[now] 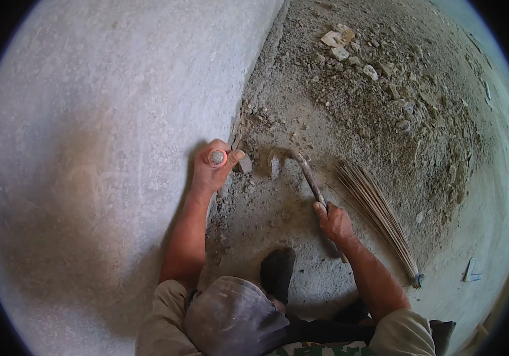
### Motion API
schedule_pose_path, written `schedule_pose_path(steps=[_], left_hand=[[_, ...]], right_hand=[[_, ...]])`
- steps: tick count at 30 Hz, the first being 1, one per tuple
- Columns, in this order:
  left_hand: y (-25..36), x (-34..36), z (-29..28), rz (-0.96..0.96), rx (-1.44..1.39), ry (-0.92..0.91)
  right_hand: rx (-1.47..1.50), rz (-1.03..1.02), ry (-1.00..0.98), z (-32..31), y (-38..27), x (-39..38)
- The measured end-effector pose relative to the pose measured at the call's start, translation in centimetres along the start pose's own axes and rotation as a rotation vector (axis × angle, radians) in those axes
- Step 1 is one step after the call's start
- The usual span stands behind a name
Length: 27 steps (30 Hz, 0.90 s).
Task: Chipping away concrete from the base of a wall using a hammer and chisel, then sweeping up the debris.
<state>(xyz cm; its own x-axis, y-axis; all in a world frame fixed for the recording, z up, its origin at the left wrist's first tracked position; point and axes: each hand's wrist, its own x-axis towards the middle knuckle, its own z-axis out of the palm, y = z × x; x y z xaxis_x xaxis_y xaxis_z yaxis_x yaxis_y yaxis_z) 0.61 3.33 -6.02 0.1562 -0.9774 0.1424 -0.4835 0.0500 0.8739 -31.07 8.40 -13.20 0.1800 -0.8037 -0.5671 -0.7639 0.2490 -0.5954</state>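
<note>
My left hand [213,161] is wrapped round an upright chisel [217,157] with an orange guard, seen end-on from its round grey top. It is held against the foot of the pale wall, and its lower end is hidden beneath the hand. My right hand [334,222] grips the wooden handle of a hammer [309,175] partway along. The dust-covered hammer head is up and to the left, a short way right of the chisel. A broken grey chunk [244,164] lies beside my left thumb.
A smooth pale wall [106,118] fills the left side. Rubble and loose dirt [385,89] are heaped at the far right. A stick broom [379,219] lies right of my right hand. My dark shoe [278,273] rests on the dusty floor [242,237].
</note>
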Motion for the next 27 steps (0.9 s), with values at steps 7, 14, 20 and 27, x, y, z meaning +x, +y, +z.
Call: schedule_pose_path(steps=[7,14,20,27], left_hand=[[-2.8,-0.5,1.3,-0.019,-0.046,0.064],[-2.6,0.2,1.1,-0.008,-0.061,0.15],[-2.7,1.4,0.8,0.106,0.021,0.197],[-3.1,1.6,1.2,0.082,0.13,0.147]], right_hand=[[0.023,0.001,0.028,-0.4,0.1,-0.2],[0.248,-0.184,0.044,0.2,-1.1,-1.8],[0.785,-0.545,-0.291,-5.2,-11.0,-6.5],[0.485,-0.516,-0.033,-4.4,-12.0,-4.9]])
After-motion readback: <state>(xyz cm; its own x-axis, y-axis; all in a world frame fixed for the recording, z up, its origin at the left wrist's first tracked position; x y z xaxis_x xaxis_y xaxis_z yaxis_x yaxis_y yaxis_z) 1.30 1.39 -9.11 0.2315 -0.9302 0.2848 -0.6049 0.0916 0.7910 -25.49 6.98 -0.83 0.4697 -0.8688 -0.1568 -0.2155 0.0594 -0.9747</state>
